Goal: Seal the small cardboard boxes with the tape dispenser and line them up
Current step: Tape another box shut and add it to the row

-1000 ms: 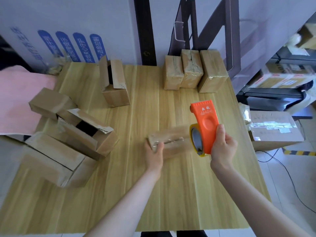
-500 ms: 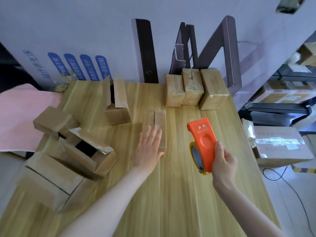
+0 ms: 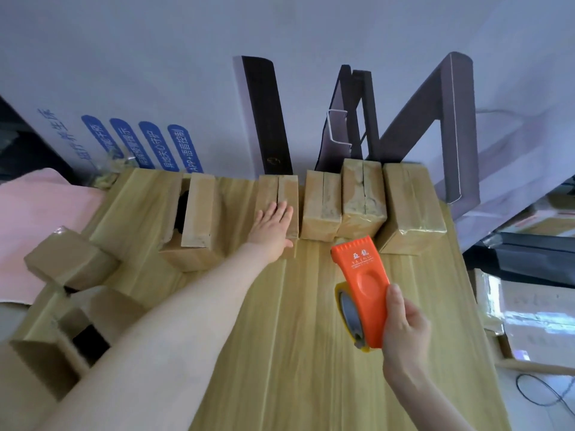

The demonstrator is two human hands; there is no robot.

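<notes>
My left hand (image 3: pixel 271 229) lies flat with straight fingers on a small sealed cardboard box (image 3: pixel 287 194) at the back of the wooden table (image 3: pixel 298 353). That box stands just left of three taped boxes (image 3: pixel 362 203) in a row against the wall. My right hand (image 3: pixel 404 325) grips the orange tape dispenser (image 3: pixel 362 287) by its lower end, above the table's right half, apart from the boxes. An unsealed box (image 3: pixel 199 219) with an open flap stands left of my left hand.
Several unsealed cardboard boxes (image 3: pixel 68 262) crowd the table's left edge, some with open flaps. A pink cloth (image 3: pixel 37 231) lies at the far left. Dark metal frames (image 3: pixel 448 126) lean on the wall behind. Larger taped cartons (image 3: pixel 535 318) sit on the floor at right.
My left hand turned the box lengthwise and pushed it from mid-table back beside the taped row. The right hand came off the box with the dispenser and stays raised.
</notes>
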